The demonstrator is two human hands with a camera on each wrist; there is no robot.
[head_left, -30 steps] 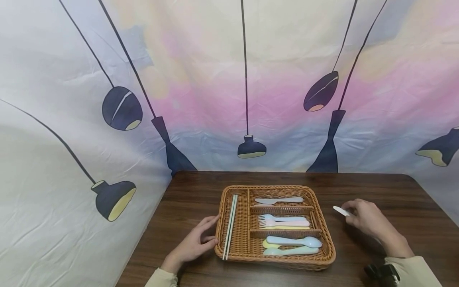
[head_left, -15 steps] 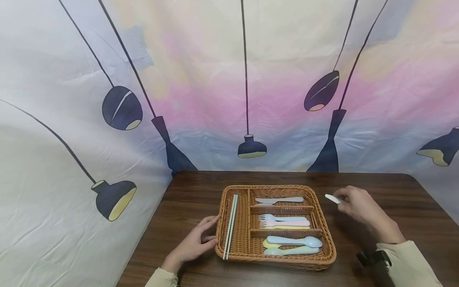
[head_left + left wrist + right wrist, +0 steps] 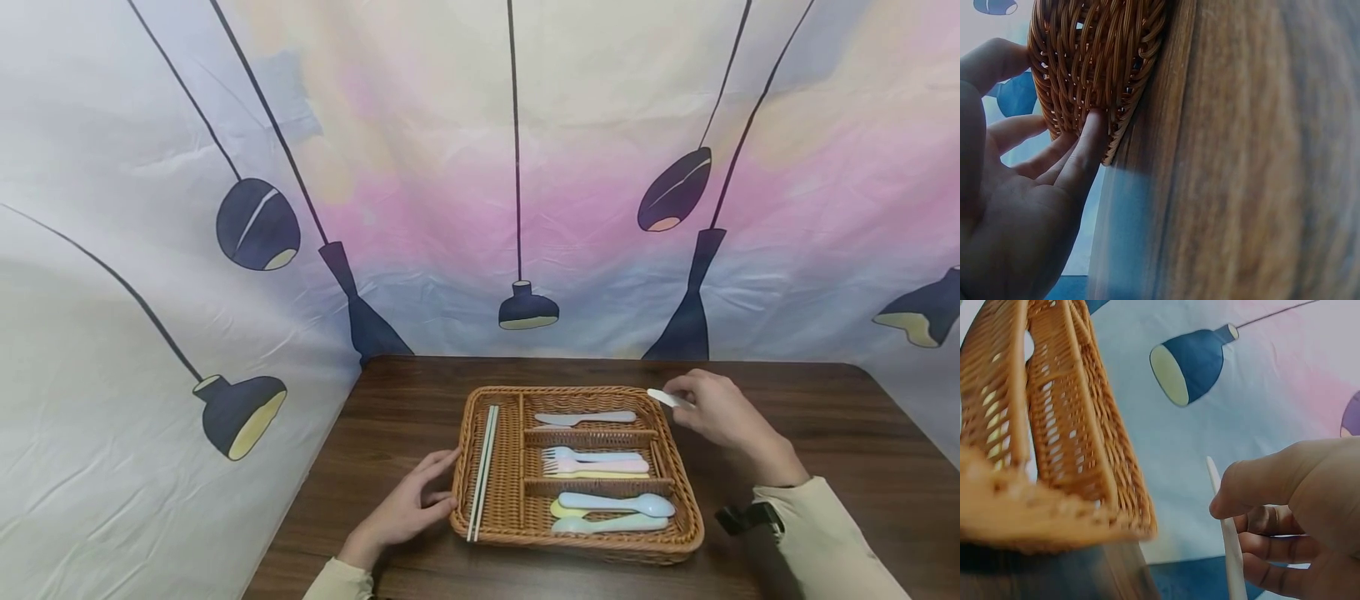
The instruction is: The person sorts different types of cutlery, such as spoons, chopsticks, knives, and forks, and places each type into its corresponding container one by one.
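Observation:
In the head view my right hand (image 3: pixel 720 412) pinches a slim white knife-like piece of cutlery (image 3: pixel 664 398) between thumb and fingers, at the far right corner of a wicker basket (image 3: pixel 577 550). The right wrist view shows this piece (image 3: pixel 1231 550) edge-on, its lower end cut off. My left hand (image 3: pixel 408 502) touches the basket's left side with extended fingertips (image 3: pixel 1094 122). Inside the basket lie a pair of chopsticks (image 3: pixel 482 475) on the left, a light blue knife (image 3: pixel 585 417) in the far compartment, several forks (image 3: pixel 596 463) in the middle and several spoons (image 3: pixel 615 504) nearest.
The basket stands on a dark brown wooden table (image 3: pixel 397 400). Thin wicker dividers (image 3: pixel 588 437) separate its compartments. Behind and to the left hangs a cloth (image 3: pixel 420 208) printed with lamps. A dark strapped device (image 3: pixel 750 518) sits on my right wrist.
My right hand has moved left and away from me with the white cutlery piece, from the bare table to the basket's far right corner. My left hand and the basket have stayed put.

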